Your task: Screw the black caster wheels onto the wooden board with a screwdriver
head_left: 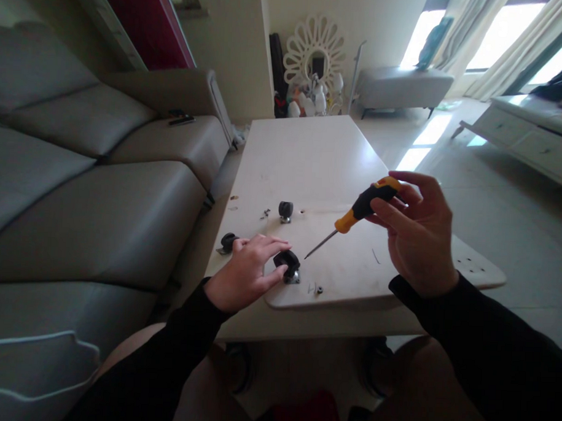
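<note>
My left hand (255, 268) grips a black caster wheel (287, 260) between thumb and fingers. The caster's metal plate rests on a white board (347, 280), close to the board's near left corner. My right hand (416, 230) is closed around the black and yellow handle of a screwdriver (368, 203). Its shaft points down and left, the tip just right of the caster and apart from it. A second caster (285, 212) stands farther back on the board. Another caster (227, 242) lies left of my left hand. Several small screws (265, 213) lie beside the rear caster.
The board lies on a long white table (306, 144). A small dark nut-like piece (319, 290) sits near the board's front edge. A grey sofa (138, 211) runs along the left. Drawn-on marks and holes show at the board's right end.
</note>
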The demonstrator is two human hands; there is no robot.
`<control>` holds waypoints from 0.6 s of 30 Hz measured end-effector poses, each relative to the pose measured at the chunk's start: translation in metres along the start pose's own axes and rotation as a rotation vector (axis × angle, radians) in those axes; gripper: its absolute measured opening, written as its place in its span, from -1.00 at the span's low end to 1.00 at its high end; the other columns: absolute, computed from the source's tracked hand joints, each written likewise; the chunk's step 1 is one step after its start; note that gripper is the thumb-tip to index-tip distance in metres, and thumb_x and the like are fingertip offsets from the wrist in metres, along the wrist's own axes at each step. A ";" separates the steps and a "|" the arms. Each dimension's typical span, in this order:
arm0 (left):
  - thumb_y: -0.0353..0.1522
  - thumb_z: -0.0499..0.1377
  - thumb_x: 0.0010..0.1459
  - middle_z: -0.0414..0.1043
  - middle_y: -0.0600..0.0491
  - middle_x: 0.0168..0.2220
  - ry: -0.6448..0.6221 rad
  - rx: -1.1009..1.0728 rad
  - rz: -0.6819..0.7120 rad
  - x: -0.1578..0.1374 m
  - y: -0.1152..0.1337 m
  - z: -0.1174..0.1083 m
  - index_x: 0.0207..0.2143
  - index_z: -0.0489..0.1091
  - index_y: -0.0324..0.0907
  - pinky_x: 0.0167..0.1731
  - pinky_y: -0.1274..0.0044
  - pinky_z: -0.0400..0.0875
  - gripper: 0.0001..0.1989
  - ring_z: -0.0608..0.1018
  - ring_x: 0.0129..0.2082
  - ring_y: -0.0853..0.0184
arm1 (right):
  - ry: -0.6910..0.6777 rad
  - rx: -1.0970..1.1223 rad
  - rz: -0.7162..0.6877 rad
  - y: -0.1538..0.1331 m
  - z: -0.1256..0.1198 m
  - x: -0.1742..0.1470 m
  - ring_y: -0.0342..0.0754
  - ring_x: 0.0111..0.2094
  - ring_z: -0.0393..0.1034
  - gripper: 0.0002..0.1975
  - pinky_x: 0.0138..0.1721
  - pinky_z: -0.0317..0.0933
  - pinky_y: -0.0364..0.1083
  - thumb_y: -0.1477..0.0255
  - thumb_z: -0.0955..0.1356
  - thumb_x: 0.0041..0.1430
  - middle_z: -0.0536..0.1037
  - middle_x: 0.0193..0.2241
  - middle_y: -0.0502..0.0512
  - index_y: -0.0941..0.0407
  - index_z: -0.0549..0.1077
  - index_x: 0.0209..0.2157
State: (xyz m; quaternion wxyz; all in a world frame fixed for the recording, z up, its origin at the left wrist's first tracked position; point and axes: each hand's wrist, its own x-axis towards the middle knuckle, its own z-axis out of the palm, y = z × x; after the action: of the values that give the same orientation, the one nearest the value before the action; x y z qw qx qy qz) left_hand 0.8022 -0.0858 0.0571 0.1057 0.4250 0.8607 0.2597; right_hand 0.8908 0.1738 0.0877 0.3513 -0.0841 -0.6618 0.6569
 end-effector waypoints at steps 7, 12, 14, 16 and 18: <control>-0.30 0.26 0.23 0.55 -0.05 0.08 0.021 0.013 -0.010 0.000 0.002 -0.001 -0.01 0.51 -0.07 0.19 0.08 0.22 -0.73 0.51 0.14 0.05 | -0.018 -0.006 0.008 -0.001 0.002 -0.002 -0.02 -0.17 0.57 -0.60 -0.23 0.56 0.02 0.43 0.51 0.02 0.54 -0.15 -0.05 -0.12 0.48 -0.07; -0.30 0.27 0.19 0.58 -0.03 -0.01 0.033 0.004 -0.024 0.001 0.003 -0.001 -0.07 0.48 -0.09 0.16 0.11 0.21 -0.76 0.54 0.07 0.06 | -0.054 -0.002 0.024 -0.001 0.003 -0.004 0.01 -0.14 0.57 -0.59 -0.22 0.56 0.03 0.43 0.51 0.02 0.56 -0.15 -0.04 -0.12 0.48 -0.08; -0.29 0.28 0.18 0.59 -0.02 -0.04 0.040 0.000 -0.033 0.001 0.003 -0.002 -0.10 0.48 -0.09 0.15 0.13 0.20 -0.77 0.55 0.04 0.06 | -0.061 0.002 0.029 -0.001 0.003 -0.005 0.01 -0.15 0.57 -0.59 -0.21 0.56 0.04 0.44 0.51 0.02 0.56 -0.14 -0.04 -0.12 0.48 -0.08; -0.27 0.29 0.18 0.59 -0.02 -0.06 0.036 0.001 -0.042 0.001 0.003 -0.002 -0.11 0.48 -0.09 0.15 0.14 0.19 -0.77 0.55 0.02 0.06 | -0.064 0.006 0.032 -0.002 0.003 -0.006 0.00 -0.15 0.57 -0.60 -0.19 0.56 0.04 0.44 0.52 0.02 0.55 -0.14 -0.05 -0.12 0.49 -0.08; -0.26 0.29 0.19 0.58 -0.02 -0.06 0.028 0.004 -0.053 0.001 0.003 -0.003 -0.11 0.47 -0.09 0.14 0.13 0.17 -0.77 0.54 0.02 0.06 | -0.069 0.012 0.035 -0.002 0.003 -0.006 0.00 -0.13 0.57 -0.59 -0.15 0.56 0.04 0.44 0.53 0.02 0.55 -0.15 -0.05 -0.12 0.49 -0.08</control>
State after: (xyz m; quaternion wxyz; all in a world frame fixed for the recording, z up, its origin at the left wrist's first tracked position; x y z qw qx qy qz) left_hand 0.8027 -0.0845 0.0609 0.0998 0.3986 0.8735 0.2611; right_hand 0.8940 0.1677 0.0874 0.3172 -0.0708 -0.6682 0.6693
